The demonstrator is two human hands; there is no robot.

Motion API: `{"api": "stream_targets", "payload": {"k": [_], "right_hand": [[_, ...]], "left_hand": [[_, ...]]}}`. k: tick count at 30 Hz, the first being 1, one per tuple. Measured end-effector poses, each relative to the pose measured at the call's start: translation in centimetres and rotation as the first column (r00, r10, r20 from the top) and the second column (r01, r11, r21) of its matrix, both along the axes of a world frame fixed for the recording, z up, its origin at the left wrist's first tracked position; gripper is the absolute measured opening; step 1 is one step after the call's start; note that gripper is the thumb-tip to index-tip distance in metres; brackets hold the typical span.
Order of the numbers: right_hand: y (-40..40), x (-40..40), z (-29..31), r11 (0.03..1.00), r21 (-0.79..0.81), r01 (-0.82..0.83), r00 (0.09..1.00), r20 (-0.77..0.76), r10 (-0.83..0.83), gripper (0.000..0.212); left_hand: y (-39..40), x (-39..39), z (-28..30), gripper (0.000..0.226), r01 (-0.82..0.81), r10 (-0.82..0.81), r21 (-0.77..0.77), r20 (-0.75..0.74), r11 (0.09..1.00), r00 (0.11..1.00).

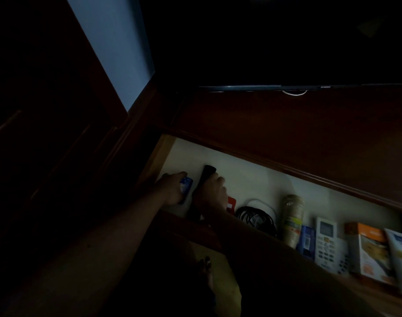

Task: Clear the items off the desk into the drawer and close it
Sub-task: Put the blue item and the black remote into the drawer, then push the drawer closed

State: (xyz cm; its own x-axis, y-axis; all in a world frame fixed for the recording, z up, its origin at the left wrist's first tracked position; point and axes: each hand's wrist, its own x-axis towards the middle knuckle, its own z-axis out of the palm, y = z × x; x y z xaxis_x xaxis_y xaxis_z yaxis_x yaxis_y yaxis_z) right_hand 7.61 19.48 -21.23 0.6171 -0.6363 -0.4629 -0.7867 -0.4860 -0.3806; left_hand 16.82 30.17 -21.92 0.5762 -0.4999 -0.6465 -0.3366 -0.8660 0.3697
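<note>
Both hands inside open drawer (191, 156), lowering items onto its floor. Left hand (172, 191) grips one blue pack (186, 184); right hand (211, 191) wraps one black cylinder (207, 175). Just right of right hand: one red card (231, 203), one cable coil (256, 217), one remote (327, 242). Desk (287, 124) above looks bare.

Both bare forearms are reaching forward side by side; the left hand (172, 191) is curling its fingers closed, the right hand (212, 193) gripping just beside it.
</note>
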Motion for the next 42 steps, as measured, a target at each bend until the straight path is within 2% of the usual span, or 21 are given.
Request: {"api": "stream_targets", "payload": {"k": [4, 6, 10, 13, 17, 22, 25, 29, 32, 37, 42], "right_hand": [[-2.3, 0.5, 0.2, 0.972, -0.102, -0.211, 0.976, -0.073, 0.205, 0.072], [-2.6, 0.7, -0.2, 0.96, -0.06, -0.274, 0.957, -0.119, 0.265, 0.076], [-2.8, 0.6, -0.7, 0.955, -0.058, -0.29, 0.954, -0.094, 0.284, 0.069], [-2.7, 0.2, -0.7, 0.961, -0.072, -0.266, 0.962, -0.085, 0.26, 0.064], [-2.9, -0.3, -0.8, 0.961, -0.072, -0.266, 0.963, -0.068, 0.261, 0.067], [-3.0, -1.0, -0.3, 0.96, -0.036, -0.278, 0.959, -0.061, 0.275, 0.076], [-3.0, -2.0, 0.6, 0.959, -0.007, -0.282, 0.956, -0.084, 0.281, 0.08], [-3.9, -3.9, 2.4, 0.958, -0.034, -0.285, 0.956, -0.085, 0.281, 0.063], [-5.9, -6.1, 4.6, 0.971, -0.08, -0.226, 0.974, -0.049, 0.222, 0.059], [-10.1, -10.9, 8.5, 0.99, -0.108, -0.091, 0.996, 0.003, 0.092, 0.058], [-13.7, -16.5, 10.7, 0.984, -0.179, -0.003, 0.997, 0.075, 0.017, 0.057]], "left_hand": [[-0.1, -0.2, -0.1, 0.099, 0.039, -0.039, -0.024, 0.011, 0.999, 0.999], [-0.3, -0.4, 0.0, 0.098, 0.075, -0.075, -0.03, 0.019, 0.997, 0.997], [-0.3, -0.8, -0.1, 0.093, 0.105, -0.105, -0.04, 0.007, 0.994, 0.994], [-0.3, -1.2, -0.1, 0.081, 0.135, -0.134, -0.048, 0.011, 0.99, 0.991], [-0.2, -1.4, 0.0, 0.061, 0.166, -0.166, -0.022, 0.002, 0.986, 0.986], [-0.4, -1.9, 0.4, 0.076, 0.198, -0.198, 0.063, -0.013, 0.978, 0.98], [-0.7, -2.4, 1.0, 0.075, 0.212, -0.211, 0.143, -0.017, 0.967, 0.977], [-2.6, -3.7, 2.9, 0.07, 0.168, -0.19, 0.218, 0.085, 0.961, 0.978], [-5.1, -4.9, 5.2, 0.059, 0.193, -0.221, 0.161, 0.179, 0.968, 0.959], [-10.5, -7.9, 9.3, 0.064, 0.281, -0.269, -0.008, 0.262, 0.96, 0.927], [-14.5, -12.1, 11.8, 0.056, 0.362, -0.28, -0.196, 0.349, 0.911, 0.894]]}}
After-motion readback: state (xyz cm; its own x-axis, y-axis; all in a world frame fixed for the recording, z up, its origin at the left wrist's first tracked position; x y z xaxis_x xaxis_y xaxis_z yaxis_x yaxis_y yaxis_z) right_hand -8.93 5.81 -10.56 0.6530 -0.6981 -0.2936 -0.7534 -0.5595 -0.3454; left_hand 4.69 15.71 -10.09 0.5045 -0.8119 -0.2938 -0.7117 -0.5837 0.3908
